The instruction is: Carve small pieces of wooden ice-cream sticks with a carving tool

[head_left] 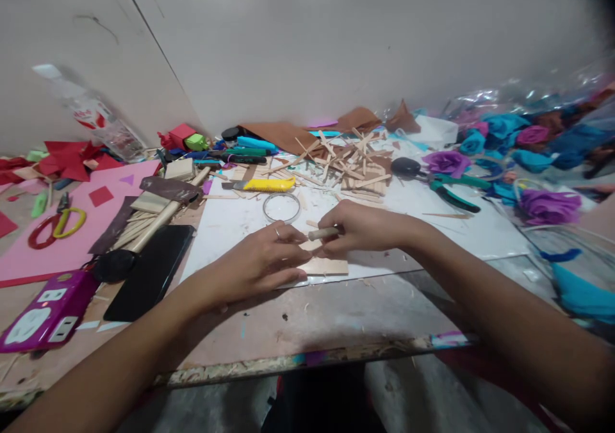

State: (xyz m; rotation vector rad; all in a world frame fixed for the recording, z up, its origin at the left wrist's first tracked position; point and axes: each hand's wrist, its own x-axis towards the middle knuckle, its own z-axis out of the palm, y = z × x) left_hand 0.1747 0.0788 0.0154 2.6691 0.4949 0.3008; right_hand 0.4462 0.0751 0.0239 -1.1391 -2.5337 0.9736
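Note:
My left hand [262,260] lies flat on a small panel of joined wooden sticks [324,265], pressing it against the white sheet [230,218] on the table. A ring sits on one finger. My right hand [355,228] meets it from the right, fingers closed on a short round wooden stick [323,232] held over the panel's top edge. Both hands touch at the fingertips.
A pile of cut wooden sticks [346,161], a yellow cutter [266,185], a metal ring [281,207] and green pliers [454,193] lie behind. On the left: black phone [151,269], purple power strip [45,314], scissors [55,226], pink foam. Paper flowers [548,205] on the right.

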